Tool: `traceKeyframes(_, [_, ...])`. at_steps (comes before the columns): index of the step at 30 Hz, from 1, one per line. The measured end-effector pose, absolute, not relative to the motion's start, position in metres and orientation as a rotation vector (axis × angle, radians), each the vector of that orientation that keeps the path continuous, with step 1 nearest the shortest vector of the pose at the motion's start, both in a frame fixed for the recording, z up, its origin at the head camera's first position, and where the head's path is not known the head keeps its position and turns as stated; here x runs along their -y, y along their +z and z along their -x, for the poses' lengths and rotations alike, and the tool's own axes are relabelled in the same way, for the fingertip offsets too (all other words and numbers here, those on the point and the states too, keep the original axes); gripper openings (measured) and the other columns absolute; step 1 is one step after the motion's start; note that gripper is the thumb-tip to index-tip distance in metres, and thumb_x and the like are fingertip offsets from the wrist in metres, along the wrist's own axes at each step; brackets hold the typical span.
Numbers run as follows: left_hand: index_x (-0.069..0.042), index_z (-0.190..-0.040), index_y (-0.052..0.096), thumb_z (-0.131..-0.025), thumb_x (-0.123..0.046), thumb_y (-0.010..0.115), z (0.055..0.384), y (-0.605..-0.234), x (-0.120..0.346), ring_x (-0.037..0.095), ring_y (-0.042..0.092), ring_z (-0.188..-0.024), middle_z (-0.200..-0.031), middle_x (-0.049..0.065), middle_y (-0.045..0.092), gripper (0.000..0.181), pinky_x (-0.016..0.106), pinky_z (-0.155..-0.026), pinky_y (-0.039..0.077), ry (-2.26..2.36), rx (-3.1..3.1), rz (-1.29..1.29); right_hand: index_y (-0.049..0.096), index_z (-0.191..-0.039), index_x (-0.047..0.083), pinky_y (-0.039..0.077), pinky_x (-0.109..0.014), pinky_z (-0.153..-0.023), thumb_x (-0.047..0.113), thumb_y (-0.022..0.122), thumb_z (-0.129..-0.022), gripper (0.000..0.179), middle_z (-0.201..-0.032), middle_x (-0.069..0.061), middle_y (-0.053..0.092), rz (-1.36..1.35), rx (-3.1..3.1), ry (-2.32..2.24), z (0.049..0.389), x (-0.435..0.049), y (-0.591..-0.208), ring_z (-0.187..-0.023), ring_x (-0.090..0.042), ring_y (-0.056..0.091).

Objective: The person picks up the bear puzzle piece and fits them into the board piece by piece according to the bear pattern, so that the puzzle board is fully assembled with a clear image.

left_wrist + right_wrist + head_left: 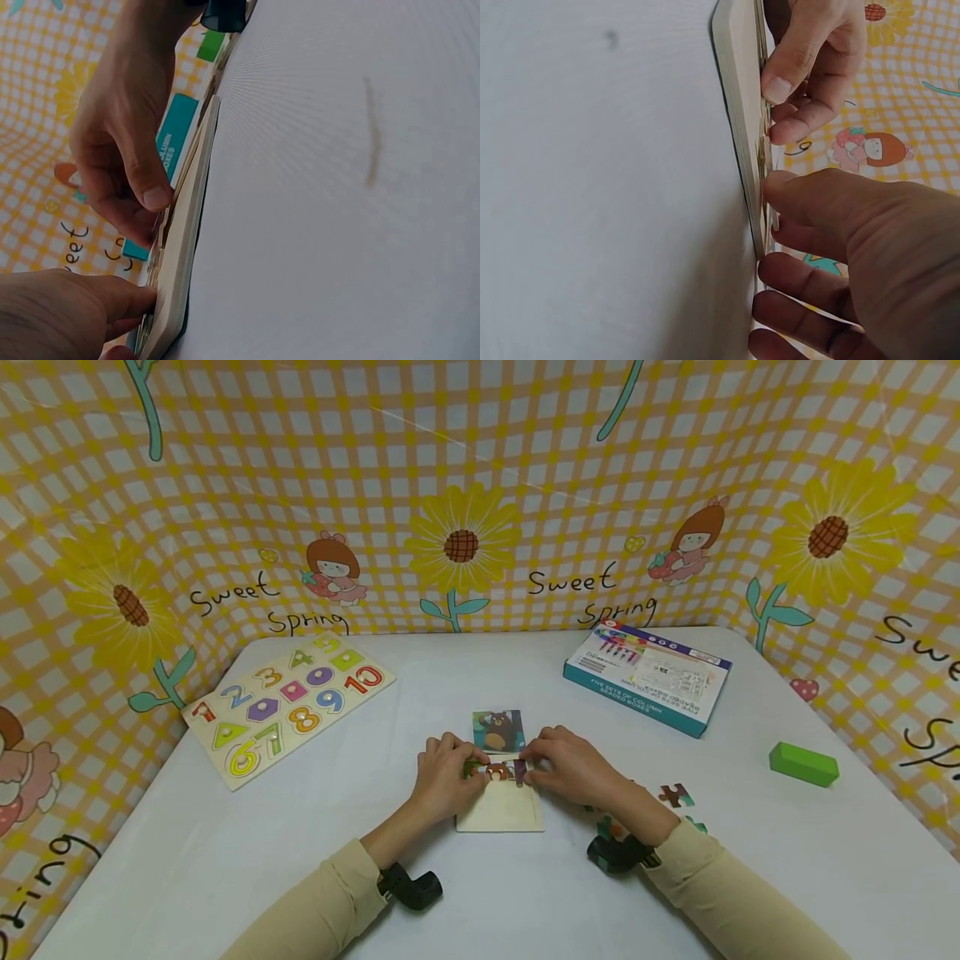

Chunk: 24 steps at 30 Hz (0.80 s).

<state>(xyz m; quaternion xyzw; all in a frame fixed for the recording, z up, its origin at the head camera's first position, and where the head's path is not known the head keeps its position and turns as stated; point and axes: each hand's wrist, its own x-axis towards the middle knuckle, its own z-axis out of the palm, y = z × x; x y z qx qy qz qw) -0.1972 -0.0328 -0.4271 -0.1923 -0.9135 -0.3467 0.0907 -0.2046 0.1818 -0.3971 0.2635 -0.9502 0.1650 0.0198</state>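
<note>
A wooden jigsaw board (500, 814) lies in front of me, its near part bare pale wood. Along its far side runs a row of jigsaw pieces (498, 771) with a brown bear's face. At the left end of that row, my left hand (448, 777) holds a piece between bent thumb and fingers. My right hand (576, 766) pinches a jigsaw piece (775, 219) between thumb and index finger at the right end, its other fingers spread beside the board. Just beyond the board is a bear picture (497, 732). Fingers partly hide the row.
Loose jigsaw pieces (677, 795) lie to the right, some behind the right forearm. A number puzzle board (292, 706) lies at the back left, a boxed set (647, 677) at the back right. A green block (804, 764) sits at far right. Patterned cloth (461, 452) hangs behind.
</note>
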Motion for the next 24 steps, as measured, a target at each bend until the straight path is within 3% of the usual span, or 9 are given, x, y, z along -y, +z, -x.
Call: traceKeyframes(24, [-0.015,-0.094,0.070,-0.080,-0.022,0.070,0.1978,-0.4212,0.0317,0.020,0.037,-0.090,-0.095,0.006,0.053,0.016,0.035,-0.076,0.027,-1.039,2.797,0.539,0.072,-0.100,0.014,0.037,-0.024,-0.066,0.024,0.073,-0.079,0.024,-0.089,0.000,0.060,-0.813,2.951,0.489,0.2039,-0.1802,-0.3965,-0.078,-0.012,0.044])
